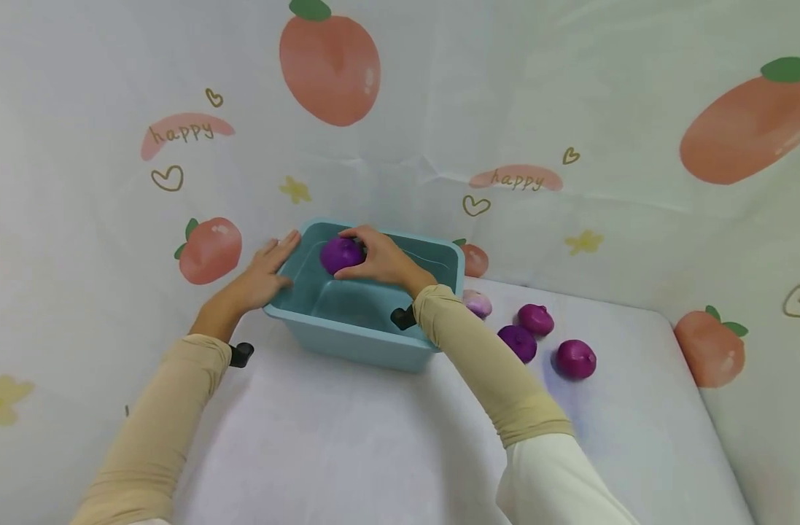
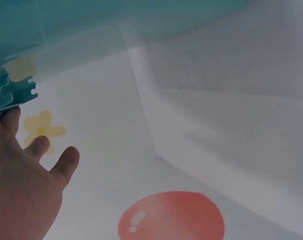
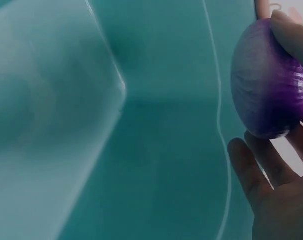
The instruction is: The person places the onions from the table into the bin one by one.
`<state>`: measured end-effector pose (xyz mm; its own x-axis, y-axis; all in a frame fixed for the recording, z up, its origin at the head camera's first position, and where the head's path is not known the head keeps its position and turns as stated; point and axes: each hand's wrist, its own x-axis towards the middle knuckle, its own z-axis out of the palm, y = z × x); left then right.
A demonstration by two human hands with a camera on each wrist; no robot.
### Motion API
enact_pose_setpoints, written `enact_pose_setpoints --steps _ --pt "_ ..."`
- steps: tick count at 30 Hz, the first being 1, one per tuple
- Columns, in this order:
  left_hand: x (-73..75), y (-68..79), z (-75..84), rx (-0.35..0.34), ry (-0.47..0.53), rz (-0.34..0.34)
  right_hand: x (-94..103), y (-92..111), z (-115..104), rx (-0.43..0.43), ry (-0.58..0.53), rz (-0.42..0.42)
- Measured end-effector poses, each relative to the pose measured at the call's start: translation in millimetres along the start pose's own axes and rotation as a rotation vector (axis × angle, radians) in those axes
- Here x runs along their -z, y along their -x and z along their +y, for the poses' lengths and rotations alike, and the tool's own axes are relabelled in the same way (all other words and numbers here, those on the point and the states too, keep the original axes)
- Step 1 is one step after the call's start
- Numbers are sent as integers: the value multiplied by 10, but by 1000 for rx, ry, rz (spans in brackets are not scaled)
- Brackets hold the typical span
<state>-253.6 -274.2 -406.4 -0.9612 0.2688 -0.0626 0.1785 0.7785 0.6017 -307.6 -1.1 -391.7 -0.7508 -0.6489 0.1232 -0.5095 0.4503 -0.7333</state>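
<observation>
A purple onion (image 1: 340,254) is in my right hand (image 1: 381,259), gripped between thumb and fingers inside the left part of a blue-green plastic basin (image 1: 356,348). In the right wrist view, fingers wrap the side of the onion (image 3: 266,80) above the basin's inner wall (image 3: 161,165). My left hand (image 1: 262,275) rests at the basin's left rim, fingers stretched out along it. The left wrist view shows the left hand (image 2: 26,185) with fingers spread and a fingertip against the basin's edge (image 2: 14,97).
Right of the basin, on the white-covered table (image 1: 347,445), lie a dark purple onion (image 1: 518,343) and two magenta onions (image 1: 535,319), (image 1: 575,359). A pale pink bulb (image 1: 477,303) sits close by the basin's right side. A fruit-patterned cloth (image 1: 400,146) hangs right behind.
</observation>
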Motion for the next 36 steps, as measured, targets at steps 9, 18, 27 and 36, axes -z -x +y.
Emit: enact_pose_setpoints --steps 9,18,27,36 --pt "2 -5 11 -12 14 10 -136 -182 77 -95 -4 -135" --pt "-5 24 28 2 34 17 -251 -331 173 -127 54 -233" --pt "-10 65 30 25 65 23 -319 -364 252 -193 82 -319" --pt "-26 65 37 26 76 45 -342 -364 282 -178 86 -331"
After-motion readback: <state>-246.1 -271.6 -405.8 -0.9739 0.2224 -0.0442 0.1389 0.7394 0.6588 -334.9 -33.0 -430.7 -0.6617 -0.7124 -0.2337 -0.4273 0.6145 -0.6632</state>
